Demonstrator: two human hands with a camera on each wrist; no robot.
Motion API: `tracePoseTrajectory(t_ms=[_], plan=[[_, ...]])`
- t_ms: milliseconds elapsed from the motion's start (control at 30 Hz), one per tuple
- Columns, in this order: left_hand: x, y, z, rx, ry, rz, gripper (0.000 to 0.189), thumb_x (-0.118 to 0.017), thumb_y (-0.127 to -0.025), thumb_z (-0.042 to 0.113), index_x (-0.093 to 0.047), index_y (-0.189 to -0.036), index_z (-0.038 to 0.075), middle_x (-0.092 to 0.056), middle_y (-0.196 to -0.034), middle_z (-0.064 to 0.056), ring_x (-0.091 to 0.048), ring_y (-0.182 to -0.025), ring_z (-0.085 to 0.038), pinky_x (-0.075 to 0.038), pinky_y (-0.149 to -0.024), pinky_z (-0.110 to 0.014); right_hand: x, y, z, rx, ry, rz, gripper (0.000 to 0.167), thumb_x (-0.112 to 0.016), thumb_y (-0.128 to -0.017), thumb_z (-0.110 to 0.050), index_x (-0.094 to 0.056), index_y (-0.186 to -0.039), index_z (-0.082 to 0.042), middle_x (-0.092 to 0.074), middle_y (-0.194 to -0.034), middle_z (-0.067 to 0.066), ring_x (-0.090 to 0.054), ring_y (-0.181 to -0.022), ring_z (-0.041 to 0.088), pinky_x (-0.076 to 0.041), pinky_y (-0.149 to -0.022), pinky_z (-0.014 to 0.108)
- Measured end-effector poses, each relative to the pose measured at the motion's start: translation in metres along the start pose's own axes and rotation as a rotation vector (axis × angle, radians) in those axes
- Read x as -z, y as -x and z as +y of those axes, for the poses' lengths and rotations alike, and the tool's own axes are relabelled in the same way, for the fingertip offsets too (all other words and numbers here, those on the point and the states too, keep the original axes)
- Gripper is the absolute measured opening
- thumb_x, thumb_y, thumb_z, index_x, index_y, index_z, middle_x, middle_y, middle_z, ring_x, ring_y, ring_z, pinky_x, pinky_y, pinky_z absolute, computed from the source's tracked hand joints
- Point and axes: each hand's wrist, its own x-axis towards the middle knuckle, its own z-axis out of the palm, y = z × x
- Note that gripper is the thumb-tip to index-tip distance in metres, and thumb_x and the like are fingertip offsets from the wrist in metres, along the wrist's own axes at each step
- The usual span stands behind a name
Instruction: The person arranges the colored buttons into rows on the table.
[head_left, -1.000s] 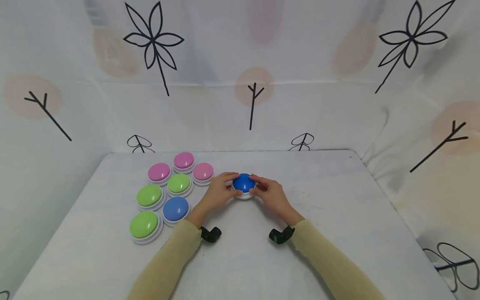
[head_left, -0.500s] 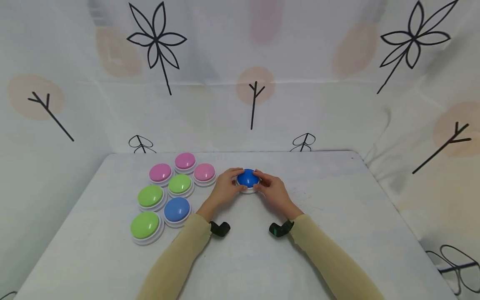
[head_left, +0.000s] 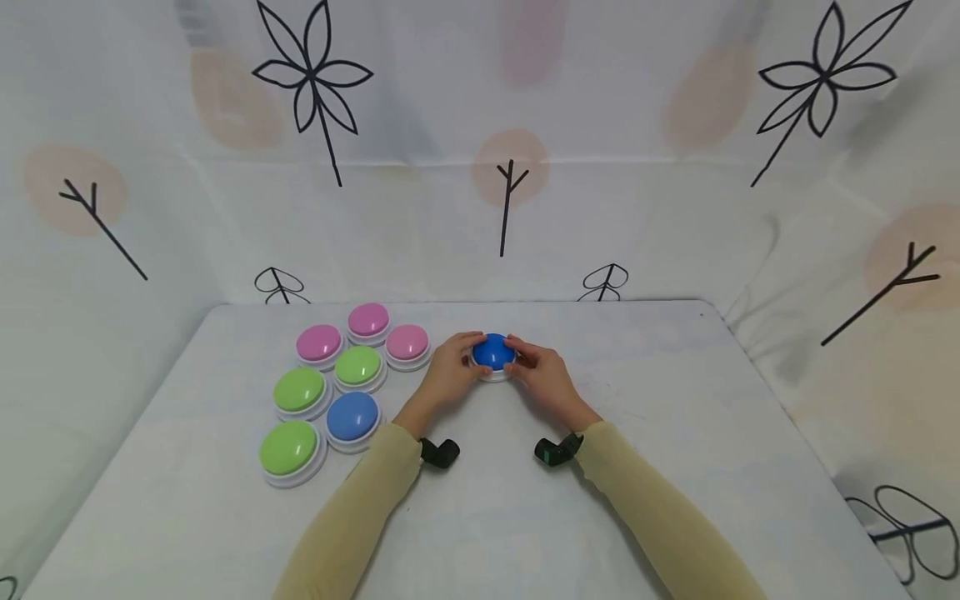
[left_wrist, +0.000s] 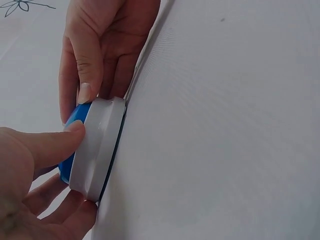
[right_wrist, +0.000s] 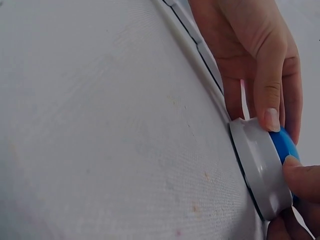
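Note:
A push button (head_left: 494,353) with a glossy blue dome on a white round base stands upright on the white table. My left hand (head_left: 451,370) grips its left side and my right hand (head_left: 546,375) its right side. In the left wrist view, the left thumb (left_wrist: 60,142) presses at the lower part of the blue dome, other fingers round the base. From the right wrist view, the right thumb (right_wrist: 300,177) lies against the dome, with fingers curled beneath the white base (right_wrist: 260,167). The base's dark underside rim sits right at the tabletop.
Left of the hands stand several similar buttons: pink ones such as the pink button (head_left: 407,342) at the back, green ones such as the green button (head_left: 288,448), and a lighter blue button (head_left: 352,417) beside the left sleeve. A patterned cloth wall (head_left: 420,233) rises behind the table.
Both hands have moved the blue button slightly away and to the right, then stayed nearly still over the last half second. The other buttons stand as before.

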Motion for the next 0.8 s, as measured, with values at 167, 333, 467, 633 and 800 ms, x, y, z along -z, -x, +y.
tracePoseTrajectory(t_ms=[167, 333, 467, 633, 800], plan=[[0.001, 0.000, 0.001, -0.004, 0.011, 0.000, 0.052, -0.075, -0.089, 0.008, -0.058, -0.139, 0.004, -0.049, -0.146, -0.013, -0.045, -0.136, -0.029, -0.048, -0.103, -0.039, 0.002, -0.002, -0.001, -0.005, 0.012, -0.005, 0.045, -0.068, -0.095, -0.009, -0.060, -0.139, -0.012, -0.050, -0.148, 0.009, -0.047, -0.136, 0.027, -0.040, -0.108, 0.040], [0.004, 0.001, 0.003, -0.002, -0.009, -0.004, 0.052, -0.074, -0.090, 0.009, -0.057, -0.140, 0.006, -0.049, -0.147, -0.012, -0.044, -0.137, -0.028, -0.047, -0.104, -0.038, 0.004, -0.001, -0.004, 0.004, 0.028, -0.013, 0.044, -0.068, -0.095, -0.010, -0.060, -0.139, -0.011, -0.050, -0.148, 0.008, -0.044, -0.138, 0.026, -0.040, -0.109, 0.039], [0.008, 0.004, 0.004, 0.012, 0.002, -0.008, 0.050, -0.072, -0.093, 0.011, -0.057, -0.140, 0.008, -0.048, -0.148, -0.010, -0.043, -0.137, -0.027, -0.046, -0.105, -0.040, 0.007, 0.001, -0.008, 0.002, 0.026, -0.017, 0.044, -0.069, -0.095, -0.011, -0.061, -0.138, -0.011, -0.050, -0.148, 0.006, -0.042, -0.139, 0.025, -0.040, -0.109, 0.040], [0.016, 0.008, 0.004, 0.043, 0.031, -0.008, 0.046, -0.068, -0.096, 0.017, -0.057, -0.140, 0.013, -0.052, -0.144, -0.006, -0.049, -0.132, -0.025, -0.046, -0.104, -0.040, 0.011, 0.003, -0.009, -0.031, 0.019, -0.026, 0.045, -0.068, -0.095, -0.013, -0.060, -0.139, -0.016, -0.050, -0.149, 0.001, -0.042, -0.140, 0.024, -0.040, -0.108, 0.040], [0.028, 0.017, 0.003, 0.050, 0.013, -0.016, 0.043, -0.067, -0.097, 0.022, -0.059, -0.138, 0.016, -0.057, -0.138, -0.004, -0.053, -0.126, -0.023, -0.048, -0.102, -0.040, 0.014, 0.006, -0.011, -0.044, -0.003, -0.036, 0.044, -0.067, -0.096, -0.011, -0.060, -0.140, -0.016, -0.050, -0.149, 0.001, -0.042, -0.139, 0.024, -0.042, -0.107, 0.040]])
